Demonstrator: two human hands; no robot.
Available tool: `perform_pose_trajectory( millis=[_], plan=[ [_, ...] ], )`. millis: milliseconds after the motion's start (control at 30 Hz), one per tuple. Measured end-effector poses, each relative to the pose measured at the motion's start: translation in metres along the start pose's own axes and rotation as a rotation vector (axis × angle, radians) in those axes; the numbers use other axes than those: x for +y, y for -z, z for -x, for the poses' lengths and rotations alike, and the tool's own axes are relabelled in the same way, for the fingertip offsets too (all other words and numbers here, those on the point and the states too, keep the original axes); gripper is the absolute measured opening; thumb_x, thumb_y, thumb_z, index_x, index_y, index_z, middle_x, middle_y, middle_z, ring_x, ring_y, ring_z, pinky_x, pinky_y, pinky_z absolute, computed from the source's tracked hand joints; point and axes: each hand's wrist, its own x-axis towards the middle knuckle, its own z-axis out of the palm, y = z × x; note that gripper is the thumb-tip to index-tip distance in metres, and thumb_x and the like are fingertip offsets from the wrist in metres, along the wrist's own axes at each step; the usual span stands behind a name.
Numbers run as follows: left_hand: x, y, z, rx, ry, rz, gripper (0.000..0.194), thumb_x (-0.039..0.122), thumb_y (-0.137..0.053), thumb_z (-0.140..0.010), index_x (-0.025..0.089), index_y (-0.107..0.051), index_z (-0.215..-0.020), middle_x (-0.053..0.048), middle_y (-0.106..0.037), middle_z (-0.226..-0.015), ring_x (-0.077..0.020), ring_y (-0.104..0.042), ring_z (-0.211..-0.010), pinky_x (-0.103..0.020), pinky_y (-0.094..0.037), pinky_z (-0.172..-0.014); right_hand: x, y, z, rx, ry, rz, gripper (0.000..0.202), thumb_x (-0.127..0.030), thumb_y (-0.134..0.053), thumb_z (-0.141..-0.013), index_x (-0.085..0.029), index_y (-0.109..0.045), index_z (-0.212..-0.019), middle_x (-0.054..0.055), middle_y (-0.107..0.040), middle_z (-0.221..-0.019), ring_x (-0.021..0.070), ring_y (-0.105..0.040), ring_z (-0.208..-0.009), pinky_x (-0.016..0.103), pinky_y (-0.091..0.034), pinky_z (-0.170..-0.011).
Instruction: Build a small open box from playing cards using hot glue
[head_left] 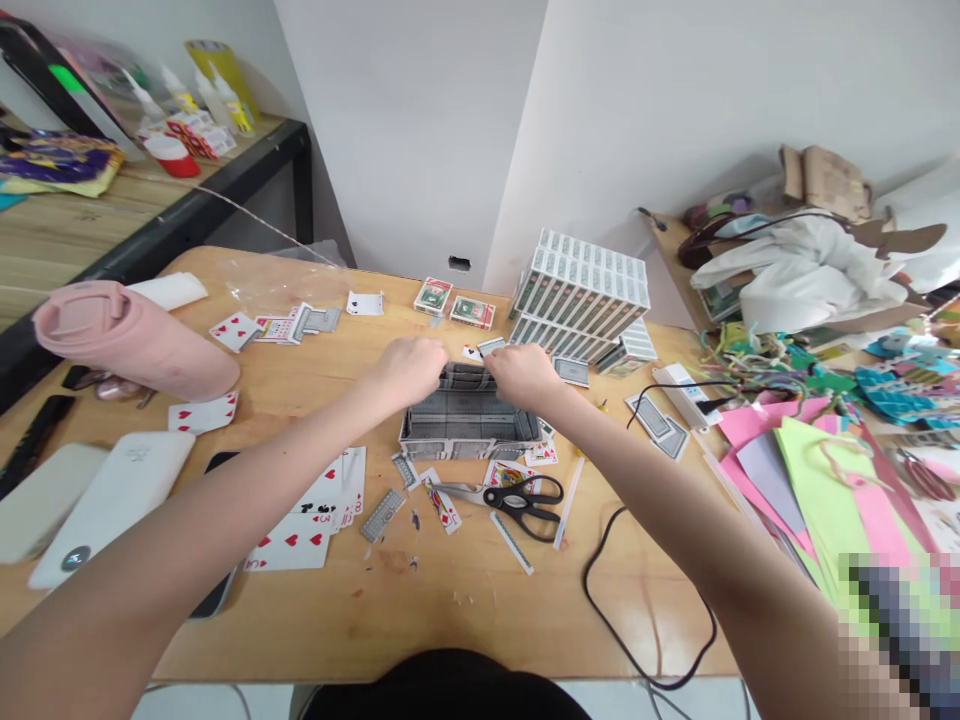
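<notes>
Open-topped, rectangular grey-patterned card box sits mid-way across the pale wooden counter. Left hand and right hand meet its far rim, one at each end; fingers curled, tips hidden, so I cannot tell whether they grip. Black-handled metal scissors lie just nearer the person.

Smooth paper-card box, smooth wooden tabletop, metal scissor blades, matt plastic handles.
</notes>
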Motion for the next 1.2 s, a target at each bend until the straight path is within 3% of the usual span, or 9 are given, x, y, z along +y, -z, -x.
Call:
perform_pose_trajectory(
  millis=[167,433,767,1033,1200],
  plan=[
    [0.0,0.003,-0.003,-0.027,0.013,-0.009,0.028,0.009,-0.045,-0.075,0.012,-0.069,-0.089,-0.015,-0.07,-0.093,-0.0283,-0.066,-0.089,-0.034,-0.048,-0.072,0.0,-0.003,-0.006,0.001,0.005,-0.029,0.024,-0.01,-0.045,-0.081,-0.013,-0.066,-0.092,0.016,-0.069,-0.096,0.026,-0.065,-0.091,0.032,-0.046,-0.071],
    [0.0,0.003,-0.003,-0.032,0.019,-0.007,0.028,0.01,-0.046,-0.073,0.013,-0.069,-0.088,-0.015,-0.07,-0.095,-0.0297,-0.065,-0.09,-0.035,-0.047,-0.07,-0.005,-0.005,-0.01,0.061,0.031,-0.109,0.022,-0.021,-0.05,-0.084,-0.015,-0.066,-0.097,0.012,-0.066,-0.105,0.0234,-0.061,-0.099,0.028,-0.046,-0.077],
    [-0.003,-0.002,-0.003,-0.002,0.035,0.046,0.027,0.011,-0.044,-0.075,0.014,-0.069,-0.086,-0.014,-0.069,-0.091,-0.0288,-0.065,-0.088,-0.036,-0.046,-0.07,-0.016,-0.009,-0.024,0.097,0.014,-0.117,0.022,-0.018,-0.052,-0.081,-0.012,-0.069,-0.093,0.015,-0.067,-0.099,0.026,-0.06,-0.098,0.032,-0.043,-0.083],
    [0.004,-0.005,-0.001,0.062,-0.004,0.119,0.021,0.026,-0.051,-0.08,0.019,-0.065,-0.093,-0.008,-0.068,-0.098,-0.0254,-0.063,-0.094,-0.031,-0.046,-0.069,-0.016,-0.01,-0.026,0.12,-0.02,-0.13,0.023,-0.016,-0.051,-0.08,-0.011,-0.07,-0.092,0.016,-0.068,-0.095,0.0268,-0.06,-0.094,0.034,-0.042,-0.081],
    [0.009,-0.009,-0.008,0.081,0.006,0.11,0.022,0.022,-0.045,-0.084,0.017,-0.066,-0.09,-0.01,-0.069,-0.096,-0.0268,-0.064,-0.094,-0.033,-0.046,-0.067,-0.013,-0.012,-0.023,0.13,-0.003,-0.163,0.02,-0.017,-0.051,-0.082,-0.013,-0.068,-0.09,0.013,-0.067,-0.098,0.0243,-0.056,-0.1,0.031,-0.043,-0.082]
  ],
)
